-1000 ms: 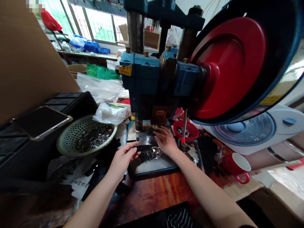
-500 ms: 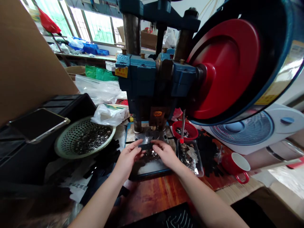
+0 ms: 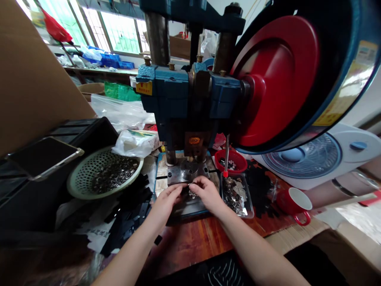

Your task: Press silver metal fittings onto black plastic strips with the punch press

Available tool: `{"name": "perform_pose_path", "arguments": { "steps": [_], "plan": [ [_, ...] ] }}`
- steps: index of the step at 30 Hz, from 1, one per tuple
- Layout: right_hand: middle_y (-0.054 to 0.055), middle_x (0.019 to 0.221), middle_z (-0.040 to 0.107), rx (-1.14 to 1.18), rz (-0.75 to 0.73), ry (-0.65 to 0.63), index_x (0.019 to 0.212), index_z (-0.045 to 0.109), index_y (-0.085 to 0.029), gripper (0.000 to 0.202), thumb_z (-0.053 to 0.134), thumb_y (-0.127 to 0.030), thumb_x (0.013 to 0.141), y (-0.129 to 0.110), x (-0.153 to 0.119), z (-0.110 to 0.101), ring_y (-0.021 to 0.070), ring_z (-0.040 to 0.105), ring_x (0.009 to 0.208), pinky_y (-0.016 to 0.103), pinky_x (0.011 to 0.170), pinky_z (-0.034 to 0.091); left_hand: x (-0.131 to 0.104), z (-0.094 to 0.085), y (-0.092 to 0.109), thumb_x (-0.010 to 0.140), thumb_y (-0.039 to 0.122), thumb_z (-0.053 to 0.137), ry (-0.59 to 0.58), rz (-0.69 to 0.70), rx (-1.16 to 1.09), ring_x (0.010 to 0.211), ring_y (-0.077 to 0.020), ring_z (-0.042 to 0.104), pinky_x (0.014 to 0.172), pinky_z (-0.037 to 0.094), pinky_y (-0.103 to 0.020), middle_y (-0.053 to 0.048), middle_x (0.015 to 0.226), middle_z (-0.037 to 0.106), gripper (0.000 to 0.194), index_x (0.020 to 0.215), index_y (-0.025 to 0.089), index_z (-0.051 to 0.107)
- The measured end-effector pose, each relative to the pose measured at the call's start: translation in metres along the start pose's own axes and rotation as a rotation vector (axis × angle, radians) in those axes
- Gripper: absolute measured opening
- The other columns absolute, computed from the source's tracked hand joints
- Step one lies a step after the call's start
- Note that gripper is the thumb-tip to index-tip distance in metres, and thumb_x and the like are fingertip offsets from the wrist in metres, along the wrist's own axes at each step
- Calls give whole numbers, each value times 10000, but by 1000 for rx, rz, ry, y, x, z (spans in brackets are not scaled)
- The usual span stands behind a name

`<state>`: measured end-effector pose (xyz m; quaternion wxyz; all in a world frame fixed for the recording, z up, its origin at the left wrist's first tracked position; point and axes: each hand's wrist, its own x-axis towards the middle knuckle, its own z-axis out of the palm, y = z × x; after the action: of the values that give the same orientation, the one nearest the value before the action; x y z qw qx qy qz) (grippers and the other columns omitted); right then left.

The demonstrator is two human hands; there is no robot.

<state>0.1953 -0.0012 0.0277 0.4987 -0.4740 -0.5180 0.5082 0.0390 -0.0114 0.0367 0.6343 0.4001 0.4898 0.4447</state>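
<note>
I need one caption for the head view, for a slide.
Left hand and right hand close together by small shiny pieces at a blue press with a red wheel.

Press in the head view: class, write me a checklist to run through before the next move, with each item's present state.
1. Left hand and right hand out from under the press's upper block: ok, both are in front of it.
2. Piece between the fingertips seated properly: cannot tell, fingers hide it.
3. Base free of loose metal bits: not ok, some lie by the fingertips.
4. Red wheel at rest: cannot tell.
5. Mug away from the hands: ok, off to the right.
</note>
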Motion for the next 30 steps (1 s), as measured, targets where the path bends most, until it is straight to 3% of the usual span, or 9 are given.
{"name": "perform_pose_path", "arguments": {
  "steps": [3, 6, 10, 16, 19, 22, 25, 30],
  "plan": [
    [-52, 542, 472, -80, 24, 59, 635, 546, -180, 329, 660, -485, 686, 2, 1, -1, 98, 416, 531, 233, 533, 332, -2, 3, -4, 707, 415, 649, 5, 93, 170, 784, -177, 591, 671, 455, -251, -65, 875, 692, 312, 888, 168, 712],
    [-35, 509, 482, 27, 68, 24, 566, 518, -175, 441, 572, -576, 741, 5, 1, -1, 94, 424, 501, 236, 533, 340, -4, 6, -4, 645, 388, 697, -9, 103, 252, 692, -166, 581, 641, 443, -262, -34, 767, 680, 297, 852, 176, 703],
    [-32, 534, 513, 330, 251, 61, 701, 539, -180, 470, 547, -649, 727, 9, -7, 4, 98, 465, 489, 224, 508, 361, -6, 9, -3, 653, 399, 679, 23, 67, 226, 586, -132, 538, 584, 419, -246, -1, 643, 624, 285, 806, 158, 678],
    [-15, 607, 588, 567, 528, -234, 921, 527, -194, 431, 595, -583, 749, 6, -27, 7, 123, 570, 531, 252, 558, 433, -2, 9, -9, 706, 378, 624, 65, 196, 325, 695, -157, 569, 678, 449, -274, -16, 757, 641, 230, 809, 172, 642],
    [-21, 648, 595, 649, 447, -211, 903, 563, -170, 341, 700, -420, 716, 4, -24, 4, 85, 554, 557, 216, 580, 426, 0, 8, -10, 704, 320, 606, 59, 270, 356, 840, -191, 588, 810, 440, -313, -44, 871, 663, 214, 854, 176, 655],
    [-26, 677, 594, 519, 307, -50, 930, 602, -155, 320, 723, -311, 678, 6, -12, 1, 76, 529, 569, 215, 590, 425, 3, 7, -7, 656, 231, 601, -48, 208, 248, 865, -198, 596, 808, 449, -313, -49, 896, 672, 337, 983, 170, 656],
    [-1, 751, 623, 201, 88, 115, 940, 598, -174, 274, 656, -315, 713, 9, 5, -3, 125, 561, 659, 264, 652, 450, 12, 5, -1, 654, 236, 623, -78, 157, 195, 774, -186, 599, 718, 461, -298, -30, 818, 669, 493, 1142, 171, 603],
    [28, 863, 638, -382, -239, 217, 902, 617, -206, 144, 560, -263, 783, 14, 34, -8, 181, 570, 817, 314, 758, 440, 48, 8, 10, 740, 335, 599, 99, 338, 465, 844, -207, 606, 797, 444, -320, -44, 898, 683, 271, 956, 190, 677]
  ]
}}
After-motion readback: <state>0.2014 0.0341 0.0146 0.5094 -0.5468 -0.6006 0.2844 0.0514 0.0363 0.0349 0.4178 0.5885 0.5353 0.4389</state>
